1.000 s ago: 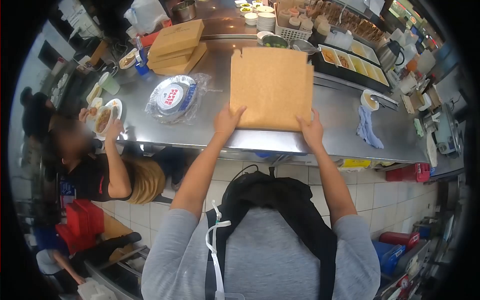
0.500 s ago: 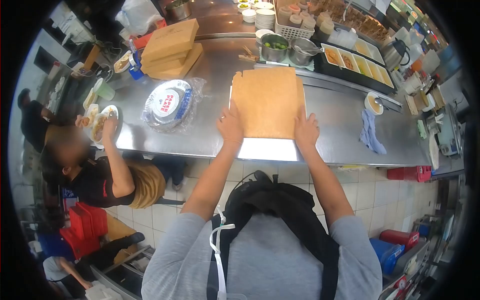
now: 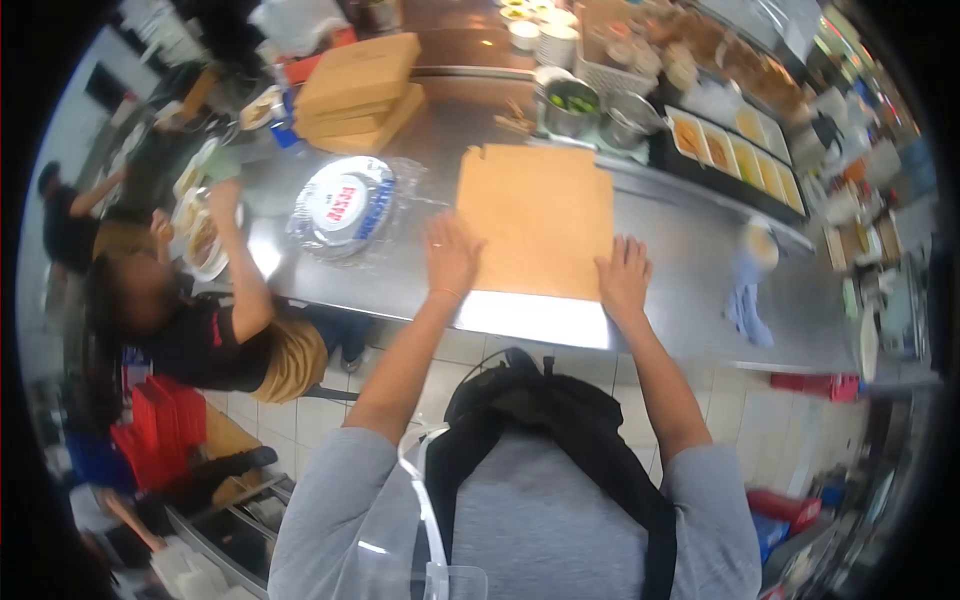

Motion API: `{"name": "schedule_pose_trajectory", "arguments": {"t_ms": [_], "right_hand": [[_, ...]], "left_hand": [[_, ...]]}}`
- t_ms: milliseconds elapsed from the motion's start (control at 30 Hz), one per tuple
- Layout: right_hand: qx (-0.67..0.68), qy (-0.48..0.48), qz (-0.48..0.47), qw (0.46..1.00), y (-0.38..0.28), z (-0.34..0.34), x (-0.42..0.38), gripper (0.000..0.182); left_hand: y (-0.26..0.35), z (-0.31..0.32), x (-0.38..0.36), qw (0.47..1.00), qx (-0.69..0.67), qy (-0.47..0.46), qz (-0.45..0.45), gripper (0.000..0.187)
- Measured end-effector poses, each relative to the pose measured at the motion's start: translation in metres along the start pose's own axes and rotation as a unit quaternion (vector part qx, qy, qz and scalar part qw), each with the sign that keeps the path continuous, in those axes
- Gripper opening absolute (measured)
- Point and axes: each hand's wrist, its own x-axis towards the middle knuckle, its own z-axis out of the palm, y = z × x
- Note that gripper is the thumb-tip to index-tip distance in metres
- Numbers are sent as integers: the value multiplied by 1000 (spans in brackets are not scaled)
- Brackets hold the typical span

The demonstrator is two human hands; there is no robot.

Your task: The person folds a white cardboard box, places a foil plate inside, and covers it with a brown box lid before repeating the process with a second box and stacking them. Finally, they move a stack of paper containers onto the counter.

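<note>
A square brown cardboard box lies on the steel counter in front of me, with a small notch at its far left corner. Along its left edge rests my left hand, open, fingers stretched forward and thumb at the cardboard. My right hand is open at the near right corner, palm down with its fingers spread, touching or just beside the edge. Neither hand grips anything. To the left sits a plastic-wrapped pack of paper plates. Past it is a stack of similar brown boxes.
Food tubs in a black holder stand at the back right, near metal pots. A blue cloth lies to the right. At the left, a co-worker handles food on a plate. The counter's front edge is close to me.
My hands have loosened from the box's sides, with the fingers now spread flatter and the right hand slightly outward. The whole view has shifted a little. The co-worker's arm has moved slightly.
</note>
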Motion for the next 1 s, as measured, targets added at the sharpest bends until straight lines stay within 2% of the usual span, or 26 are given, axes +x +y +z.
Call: {"name": "schedule_pose_trajectory", "arguments": {"t_ms": [67,100,133,167,200,233,267,300,333,367,433,500,567,600,633,667,700,733,767,800,833,867,900,933,967,1000], "right_hand": [[102,-73,1,992,7,8,2,56],[104,-16,-55,993,11,18,-7,54],[296,95,-8,950,-1,17,-17,49],[358,-62,96,927,0,6,-23,65],[328,-101,150,927,3,-5,-44,75],[375,-84,140,912,13,-6,-63,77],[524,-121,145,831,3,-35,-74,79],[595,-92,-8,799,-6,-49,-77,72],[608,-133,-50,781,-22,-38,-62,72],[604,-212,-74,765,-36,-29,-51,70],[574,-346,-102,735,-61,-17,-43,68],[522,-460,-118,708,-72,-8,-32,65],[452,-557,-133,684,-85,-7,-22,62],[412,-601,-141,670,-94,-8,-20,61],[510,-561,-87,647,-146,-64,-32,41],[476,-556,-158,662,-171,-60,-36,36],[443,-548,-228,672,-194,-51,-44,32],[439,-558,-240,662,-220,-48,-53,32],[417,-554,-323,644,-245,-46,-64,30],[395,-545,-403,620,-267,-45,-82,29],[392,-552,-410,611,-286,-45,-103,29],[410,-600,-395,561,-304,-44,-126,30],[425,-646,-375,511,-319,-43,-151,32],[419,-651,-379,507,-331,-44,-179,32],[418,-689,-326,494,-340,-46,-209,31],[414,-724,-271,480,-347,-42,-235,30]], "left_hand": [[-5,12,-4,996,-85,-34,19,76],[0,12,-8,994,-81,-69,-27,82],[7,-9,-12,982,-146,-111,-54,86],[-9,20,-30,974,-223,-43,-9,89],[-14,23,-55,961,-275,25,12,88],[-7,-18,-76,915,-399,-17,-59,88],[-10,-26,-95,878,-473,16,-72,87],[-8,-57,-112,808,-569,-11,-154,84],[-3,-84,-134,715,-662,-37,-221,82],[-10,-88,-153,717,-652,9,-246,82],[-25,-92,-191,680,-704,3,-204,67],[-36,-121,-235,716,-642,-5,-274,48],[-43,-141,-287,728,-586,-37,-355,37],[-43,-135,-318,694,-623,-9,-362,37],[-39,-129,-347,659,-656,18,-367,37],[-29,-126,-370,656,-654,39,-376,37],[-18,-121,-392,632,-628,111,-439,38],[-9,-118,-411,602,-597,180,-499,38],[-1,-120,-428,596,-592,194,-507,38],[7,-125,-445,553,-599,283,-505,37],[13,-129,-464,507,-601,368,-496,37],[16,-130,-484,502,-596,378,-500,37],[18,-129,-506,445,-599,426,-512,34],[21,-123,-528,383,-601,471,-520,31],[21,-110,-550,321,-602,532,-502,23],[19,-102,-567,311,-601,538,-502,23]]}}
